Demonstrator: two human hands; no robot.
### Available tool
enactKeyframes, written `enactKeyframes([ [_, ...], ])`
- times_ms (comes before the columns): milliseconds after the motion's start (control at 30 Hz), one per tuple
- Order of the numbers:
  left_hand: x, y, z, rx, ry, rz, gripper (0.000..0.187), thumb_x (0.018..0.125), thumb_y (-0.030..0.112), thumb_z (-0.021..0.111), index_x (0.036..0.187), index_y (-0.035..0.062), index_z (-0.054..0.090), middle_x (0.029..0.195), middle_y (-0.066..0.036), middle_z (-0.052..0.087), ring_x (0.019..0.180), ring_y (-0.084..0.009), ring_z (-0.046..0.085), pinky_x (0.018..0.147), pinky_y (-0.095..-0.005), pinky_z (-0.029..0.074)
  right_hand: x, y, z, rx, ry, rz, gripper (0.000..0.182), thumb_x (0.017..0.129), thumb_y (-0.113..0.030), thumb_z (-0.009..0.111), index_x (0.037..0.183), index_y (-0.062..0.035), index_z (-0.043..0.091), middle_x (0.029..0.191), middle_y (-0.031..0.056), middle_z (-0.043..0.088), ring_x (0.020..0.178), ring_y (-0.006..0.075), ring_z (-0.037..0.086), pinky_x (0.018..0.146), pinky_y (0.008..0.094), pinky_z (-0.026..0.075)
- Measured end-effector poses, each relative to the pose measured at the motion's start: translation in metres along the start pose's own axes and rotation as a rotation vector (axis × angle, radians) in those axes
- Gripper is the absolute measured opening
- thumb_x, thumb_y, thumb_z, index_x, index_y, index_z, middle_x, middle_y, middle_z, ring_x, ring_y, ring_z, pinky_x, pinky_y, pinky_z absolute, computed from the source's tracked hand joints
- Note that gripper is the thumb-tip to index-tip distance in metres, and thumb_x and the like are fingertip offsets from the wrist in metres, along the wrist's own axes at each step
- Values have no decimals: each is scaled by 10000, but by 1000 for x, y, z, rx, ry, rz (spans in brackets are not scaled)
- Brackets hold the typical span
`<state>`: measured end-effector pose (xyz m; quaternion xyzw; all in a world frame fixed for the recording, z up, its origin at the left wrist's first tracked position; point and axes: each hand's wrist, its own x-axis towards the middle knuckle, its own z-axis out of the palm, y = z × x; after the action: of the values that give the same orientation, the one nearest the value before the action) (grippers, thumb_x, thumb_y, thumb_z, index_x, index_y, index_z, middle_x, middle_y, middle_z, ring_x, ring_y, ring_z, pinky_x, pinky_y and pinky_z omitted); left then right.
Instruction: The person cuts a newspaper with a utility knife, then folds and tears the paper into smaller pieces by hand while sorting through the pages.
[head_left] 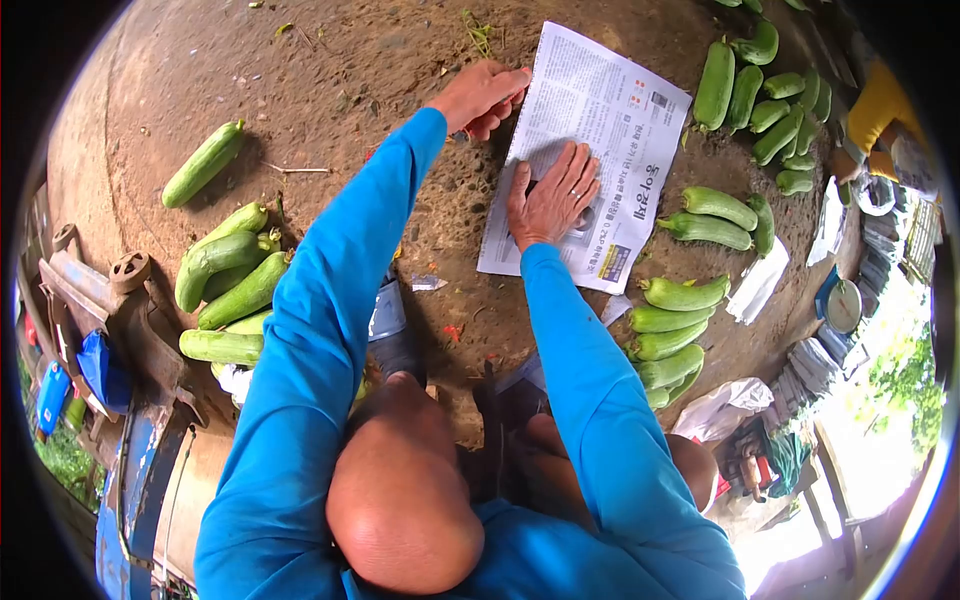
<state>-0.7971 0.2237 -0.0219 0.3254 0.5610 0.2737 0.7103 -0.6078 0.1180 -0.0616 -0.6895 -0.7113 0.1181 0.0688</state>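
Note:
A printed newspaper sheet (610, 150) lies on the bare ground in front of me. My right hand (555, 192) rests flat on its lower left part, fingers spread, with a ring on one finger. At the sheet's upper left edge is my left hand (485, 98), its fingers curled together by the paper; something small and red shows at the fingers, and I cannot make out what they hold. Green gourds (715, 85) lie in groups right of the paper, and more gourds (245, 285) are piled at the left beside my left arm.
One gourd (203, 164) lies apart at the left. Rusty metal machinery (130, 300) and a blue container (52, 397) stand at the far left. Folded papers (760, 280) and a white bag (725, 408) are at the right. Another person's yellow clothing (880, 105) shows at the upper right.

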Motion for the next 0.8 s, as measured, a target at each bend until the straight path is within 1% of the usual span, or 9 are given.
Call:
enactKeyframes([
  [167,20,18,-6,30,-18,107,500,938,554,596,854,62,561,633,-8,458,465,-99,447,402,-290,390,1,0,-1,-8,-7,3,838,1013,-634,237,1543,15,239,1607,195,212,1509,394,115,1213,569,80],
  [267,29,23,-12,103,-42,-32,501,937,550,594,862,55,566,632,-10,472,459,-97,455,401,-287,409,0,-1,-1,-16,-9,6,834,1014,-632,255,1545,11,237,1603,197,222,1506,392,127,1213,563,83],
  [433,14,18,-8,76,31,15,495,931,553,600,907,60,569,653,-6,490,457,-88,453,406,-275,394,1,-1,-3,-9,-16,15,824,1009,-614,290,1541,14,247,1616,181,197,1516,390,92,1219,569,80],
  [500,4,19,-13,26,-5,-57,509,922,569,606,945,62,573,666,-4,504,461,-81,459,409,-257,366,1,0,-3,-26,-43,12,809,1003,-578,357,1546,10,238,1622,175,184,1518,388,84,1221,565,78],
  [533,-1,19,-13,26,38,-61,523,914,584,611,973,66,581,668,-5,509,465,-78,461,407,-244,336,1,0,-3,-26,-40,16,809,1003,-578,357,1546,10,238,1622,175,184,1518,388,84,1221,565,78],
  [633,2,19,-17,38,-14,-68,528,908,583,619,998,64,582,670,-4,510,468,-80,470,394,-257,361,0,0,-2,-2,-41,12,843,1003,-637,298,1558,-9,208,1617,174,185,1515,381,88,1223,561,66],
  [667,4,17,-14,35,-13,-73,528,908,583,619,998,64,582,670,-4,510,468,-80,470,394,-257,361,-1,0,-3,-3,-40,4,818,998,-586,354,1553,-2,218,1620,173,179,1517,384,79,1222,566,72],
  [733,13,22,-6,59,11,49,463,978,510,543,777,100,464,572,28,362,427,-84,331,388,-288,275,0,0,-3,-4,-33,-4,797,993,-536,411,1549,6,229,1623,173,173,1519,387,70,1221,570,78],
  [800,18,24,-4,73,31,29,473,970,521,557,778,97,474,574,25,379,427,-85,344,386,-284,286,0,0,-3,1,-47,13,818,985,-559,410,1547,8,231,1621,176,175,1519,388,66,1222,572,75],
])
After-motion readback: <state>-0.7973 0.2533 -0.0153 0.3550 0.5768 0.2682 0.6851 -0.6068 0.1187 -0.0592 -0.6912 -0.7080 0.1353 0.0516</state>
